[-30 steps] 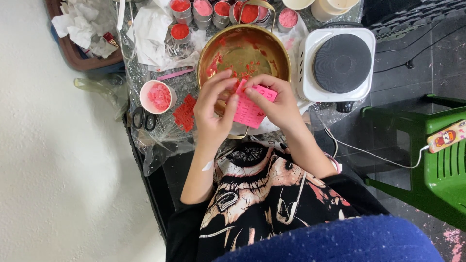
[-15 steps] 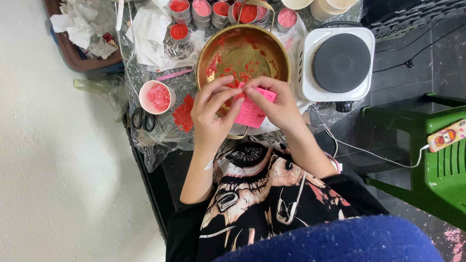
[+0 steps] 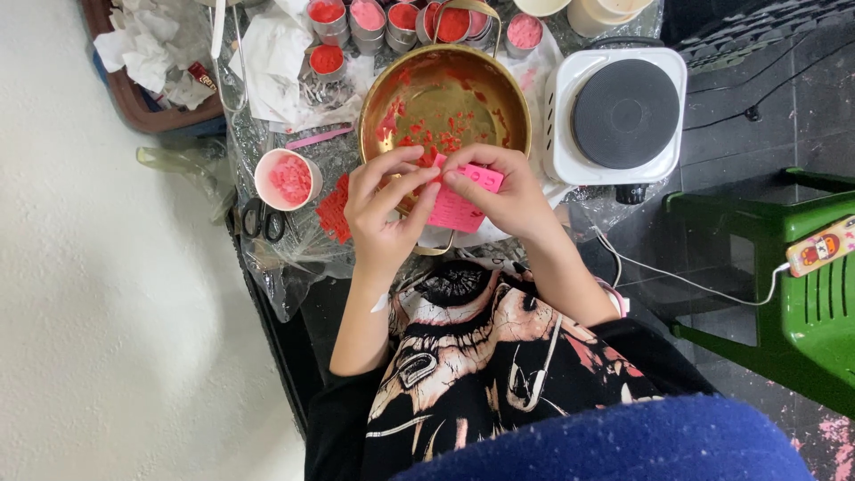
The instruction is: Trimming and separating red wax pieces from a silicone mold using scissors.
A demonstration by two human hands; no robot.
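Both hands meet at the centre of the frame, just below the brass bowl (image 3: 445, 98). The left hand (image 3: 383, 214) and the right hand (image 3: 503, 191) are pinching a pink silicone mould (image 3: 456, 205) between them — fingers curled in from either side, thumbs and fingertips pressed onto its upper edge. The mould sits at the bowl's lower rim, tilted, partly covered by the fingers. Inside the bowl, red crumbs are scattered over the golden bottom.

To the right of the bowl stands a white electric hot plate (image 3: 619, 116) with a dark round top. At centre left, a small white cup (image 3: 287, 178) holds pink bits; a pair of black-handled scissors (image 3: 261, 220) lies just below it, and a flat red piece (image 3: 334, 209) rests beside the left hand. Along the top edge — a row of small tins (image 3: 370, 20) filled with red and pink. A green plastic chair (image 3: 802, 285) sits at the right edge of the frame.
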